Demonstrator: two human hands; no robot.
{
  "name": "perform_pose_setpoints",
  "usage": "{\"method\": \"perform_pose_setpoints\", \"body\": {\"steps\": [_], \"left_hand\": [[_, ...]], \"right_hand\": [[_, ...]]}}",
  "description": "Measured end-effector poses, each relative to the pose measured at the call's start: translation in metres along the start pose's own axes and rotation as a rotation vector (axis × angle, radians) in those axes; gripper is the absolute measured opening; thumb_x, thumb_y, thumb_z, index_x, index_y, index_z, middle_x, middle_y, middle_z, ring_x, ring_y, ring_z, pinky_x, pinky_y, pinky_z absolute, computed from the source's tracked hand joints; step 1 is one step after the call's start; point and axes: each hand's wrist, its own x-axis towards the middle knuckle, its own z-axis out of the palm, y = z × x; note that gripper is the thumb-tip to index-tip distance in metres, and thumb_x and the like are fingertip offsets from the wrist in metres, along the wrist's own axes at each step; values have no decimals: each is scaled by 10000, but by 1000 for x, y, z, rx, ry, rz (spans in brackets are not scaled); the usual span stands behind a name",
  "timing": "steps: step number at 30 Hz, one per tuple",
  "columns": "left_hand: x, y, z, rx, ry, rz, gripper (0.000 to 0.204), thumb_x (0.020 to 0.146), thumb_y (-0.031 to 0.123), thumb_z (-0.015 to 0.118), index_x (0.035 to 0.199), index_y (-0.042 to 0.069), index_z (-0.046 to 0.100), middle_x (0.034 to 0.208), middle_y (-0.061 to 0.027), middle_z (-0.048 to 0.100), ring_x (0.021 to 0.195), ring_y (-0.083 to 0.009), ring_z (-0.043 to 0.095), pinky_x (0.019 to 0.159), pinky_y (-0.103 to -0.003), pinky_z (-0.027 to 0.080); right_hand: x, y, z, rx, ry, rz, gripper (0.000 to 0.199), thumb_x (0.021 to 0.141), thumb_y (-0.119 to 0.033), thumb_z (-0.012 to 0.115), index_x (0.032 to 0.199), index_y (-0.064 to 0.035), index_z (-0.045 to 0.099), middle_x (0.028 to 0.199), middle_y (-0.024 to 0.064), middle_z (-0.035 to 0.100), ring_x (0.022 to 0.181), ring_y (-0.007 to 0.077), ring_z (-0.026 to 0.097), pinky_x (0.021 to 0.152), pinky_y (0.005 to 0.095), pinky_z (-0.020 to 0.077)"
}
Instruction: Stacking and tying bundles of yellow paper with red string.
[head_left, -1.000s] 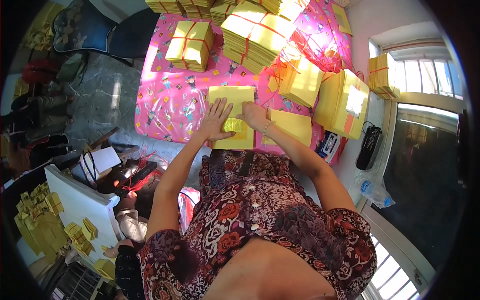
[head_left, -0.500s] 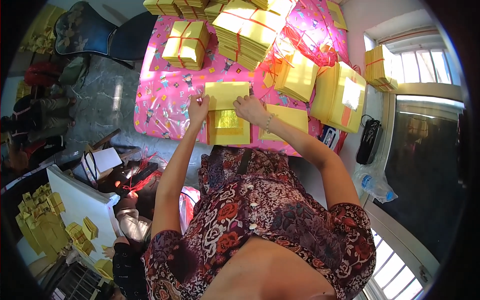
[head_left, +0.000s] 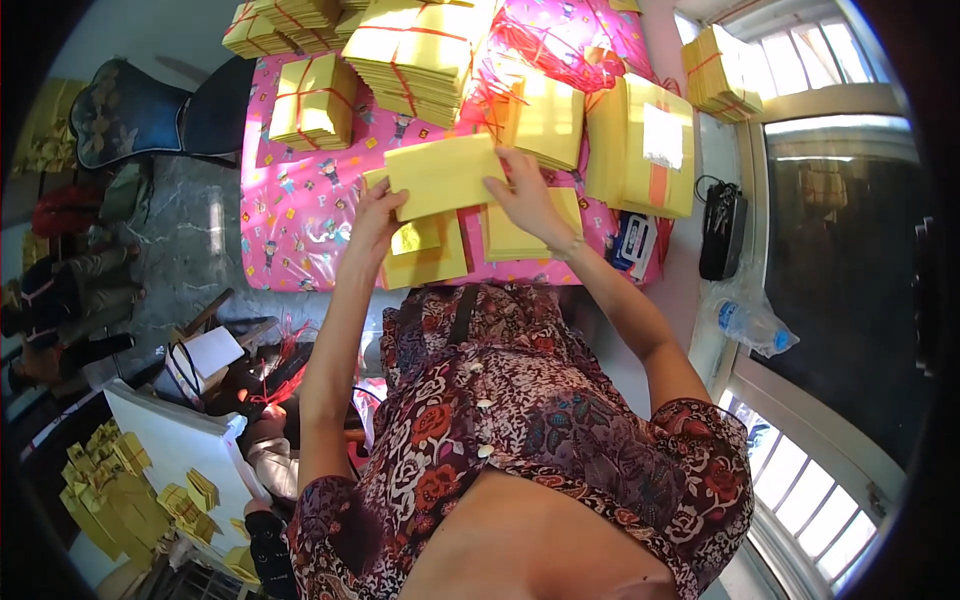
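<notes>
Between my two hands a rectangular piece of yellow paper (head_left: 445, 175) is lifted and tilted over the pink table. My left hand (head_left: 378, 215) pinches its left end, and my right hand (head_left: 522, 200) grips the right end. Below it lies a yellow paper stack (head_left: 440, 266) with a shiny gold patch (head_left: 415, 238), partly hidden by the lifted paper. Just to the right, partly under my right hand and wrist, is another low pile of yellow paper (head_left: 512, 242).
Red-tied yellow bundles (head_left: 312, 100) and a taller stack (head_left: 410, 60) stand farther back on the pink tablecloth (head_left: 262, 225). Loose red string (head_left: 560, 50) lies behind. Large yellow stacks (head_left: 625, 140) stand at right. A blue chair (head_left: 135, 110) is at far left.
The yellow paper has risen off the stack and tilted, its right end higher, with both hands on its ends. The whole view has shifted, moving the table leftward.
</notes>
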Motion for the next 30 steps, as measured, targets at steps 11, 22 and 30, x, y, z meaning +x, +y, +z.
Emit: {"method": "perform_pose_setpoints", "body": {"steps": [11, 22, 30], "left_hand": [[1, -102, 55, 615, -169, 218, 368, 764, 110, 711, 1083, -1, 564, 848, -63, 641, 763, -133, 613, 698, -271, 500], [13, -125, 46, 783, -81, 241, 384, 745, 171, 732, 1065, 13, 588, 810, -87, 659, 725, -165, 639, 659, -291, 514], [9, -127, 53, 834, -37, 304, 350, 742, 139, 718, 1041, 17, 582, 786, -94, 641, 691, -191, 632, 630, -311, 511]], "right_hand": [[-79, 43, -65, -150, 126, 205, 431, 797, -94, 629, 1198, -45, 480, 1046, 166, 491, 991, 306, 530, 819, 390, 462], [-94, 62, -48, -256, 133, 258, 391, 800, -78, 609, 1168, -58, 478, 1062, 189, 470, 1000, 381, 506, 830, 424, 444], [-97, 63, -41, -449, 149, 177, 388, 782, -87, 631, 1147, -64, 502, 1029, 175, 475, 980, 363, 501, 834, 431, 435]]}}
